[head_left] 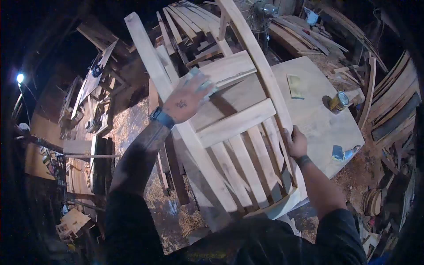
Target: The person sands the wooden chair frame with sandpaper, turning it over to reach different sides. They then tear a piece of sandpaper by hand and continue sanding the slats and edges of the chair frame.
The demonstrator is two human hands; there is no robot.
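Observation:
A pale wooden chair frame (236, 122) with several slats lies tilted across a light board. My left hand (187, 99), with a watch on its wrist, is spread flat over a greenish sheet (195, 78) and presses it on the frame near the upper crosspiece (234, 68). The sheet shows past the fingertips. On the frame's right side rail (265, 70), my right hand (297, 142) is wrapped round the edge, thumb on top, lower down beside the slats.
The light tabletop (318, 119) bears a yellowish sheet (295, 86), a tin can (339, 102) and a small blue-marked item (338, 153). Planks (181, 20) are stacked behind. Wood shavings (132, 128) cover the floor at left. Curved wood pieces (397, 88) stand at right.

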